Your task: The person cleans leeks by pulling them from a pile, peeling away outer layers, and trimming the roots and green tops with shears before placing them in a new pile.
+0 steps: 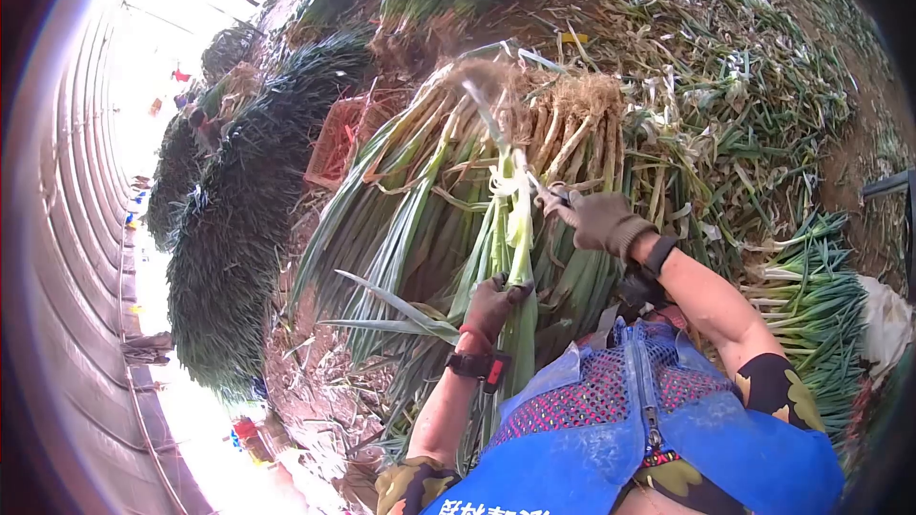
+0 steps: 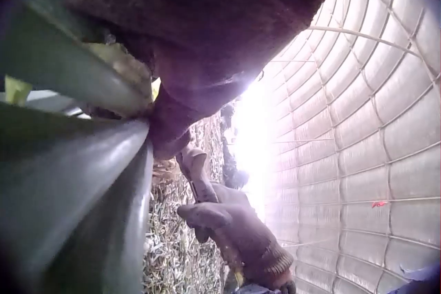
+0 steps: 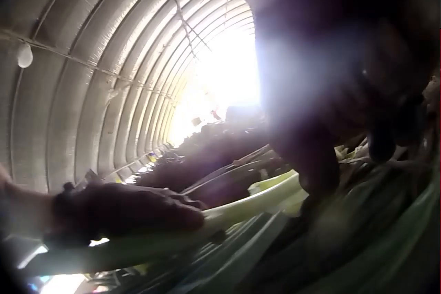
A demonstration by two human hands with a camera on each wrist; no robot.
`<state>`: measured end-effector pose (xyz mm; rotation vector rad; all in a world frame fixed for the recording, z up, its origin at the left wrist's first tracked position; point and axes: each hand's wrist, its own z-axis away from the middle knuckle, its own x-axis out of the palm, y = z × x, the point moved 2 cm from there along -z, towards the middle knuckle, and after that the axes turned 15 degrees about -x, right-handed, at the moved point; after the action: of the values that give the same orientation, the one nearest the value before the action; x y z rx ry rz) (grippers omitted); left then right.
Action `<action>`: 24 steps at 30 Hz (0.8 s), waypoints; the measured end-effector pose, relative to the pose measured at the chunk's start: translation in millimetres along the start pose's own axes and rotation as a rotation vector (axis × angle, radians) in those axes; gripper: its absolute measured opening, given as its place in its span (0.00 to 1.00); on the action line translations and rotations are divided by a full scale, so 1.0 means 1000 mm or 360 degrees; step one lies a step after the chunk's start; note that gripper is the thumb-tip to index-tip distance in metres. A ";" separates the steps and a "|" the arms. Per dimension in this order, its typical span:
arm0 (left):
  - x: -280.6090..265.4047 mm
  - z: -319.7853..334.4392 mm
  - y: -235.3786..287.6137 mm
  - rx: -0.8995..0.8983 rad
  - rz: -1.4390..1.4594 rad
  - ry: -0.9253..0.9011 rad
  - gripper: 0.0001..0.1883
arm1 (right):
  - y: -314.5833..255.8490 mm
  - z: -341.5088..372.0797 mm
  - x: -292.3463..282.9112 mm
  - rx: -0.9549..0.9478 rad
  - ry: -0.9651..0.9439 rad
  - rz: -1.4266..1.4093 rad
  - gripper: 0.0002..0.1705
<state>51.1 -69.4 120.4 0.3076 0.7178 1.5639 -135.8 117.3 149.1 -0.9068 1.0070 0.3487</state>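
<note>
My left hand (image 1: 492,309), in a dark glove, grips a thick leek (image 1: 518,229) by its green part, just below the pale shaft. Its blurred upper end points away from me, over the roots of the heap. Loosened pale leaves hang around the shaft. Close to the right of it, my gloved right hand (image 1: 603,221) holds a short narrow piece (image 2: 198,173) that sticks out past the curled fingers; I cannot tell its kind. In the right wrist view the left hand (image 3: 138,211) holds the leek's green part, while the right hand is a dark shape beside the shaft.
Under the hands lies a heap of leeks (image 1: 410,200) with brown roots (image 1: 582,95) at the far end. A red crate (image 1: 334,143) stands left of it. Trimmed leaves (image 1: 725,86) cover the ground at right, and cleaned leeks (image 1: 806,300) lie beside my right arm.
</note>
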 end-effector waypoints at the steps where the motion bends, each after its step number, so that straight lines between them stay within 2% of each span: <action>1: 0.000 0.003 0.004 0.0030 -0.0088 0.0042 0.28 | 0.004 -0.006 -0.001 -0.0001 0.0018 0.0004 0.29; 7: 0.001 0.001 0.001 0.0012 -0.0380 0.0235 0.30 | 0.005 -0.021 0.004 -0.0029 0.0080 0.0078 0.28; 9: 0.004 0.015 0.021 -0.0045 -0.0592 0.0271 0.31 | 0.010 -0.024 0.007 0.0007 0.0102 0.0083 0.27; 11: 0.006 0.013 0.012 0.0019 -0.0500 0.0297 0.31 | 0.015 -0.026 0.012 0.0093 0.0144 0.0007 0.22; 14: 0.001 0.017 0.018 0.0064 -0.0204 0.0280 0.30 | 0.000 0.009 0.005 -0.0100 -0.0078 -0.0003 0.22; 15: -0.001 0.018 0.021 0.0066 -0.0073 0.0261 0.29 | -0.002 0.019 0.005 -0.0027 0.0060 -0.0070 0.24; 17: -0.008 0.014 0.027 0.0136 0.0004 0.0173 0.26 | 0.009 0.032 0.000 0.0069 0.0143 -0.0023 0.26; 18: -0.009 0.014 0.039 0.0178 0.0041 0.0133 0.25 | 0.007 0.037 -0.012 0.0114 0.0192 0.0002 0.28; 19: -0.009 0.020 0.051 0.0206 0.0080 0.0262 0.20 | 0.003 0.046 -0.024 0.0081 0.0112 -0.0102 0.36; 22: -0.032 0.012 0.088 0.0315 0.0182 0.0140 0.16 | -0.006 0.067 -0.034 -0.0218 -0.0042 -0.0154 0.35; 23: -0.040 0.010 0.100 0.0334 0.0165 0.0140 0.14 | -0.019 0.073 -0.052 -0.0047 0.0006 -0.0119 0.30; 24: -0.046 0.013 0.116 0.0354 0.0150 0.0142 0.13 | -0.014 0.074 -0.054 0.0003 0.0142 -0.0144 0.30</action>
<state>-26.6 -108.2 210.5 0.4435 0.9616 1.5965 -112.3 174.9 217.9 -0.9699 1.0445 0.2330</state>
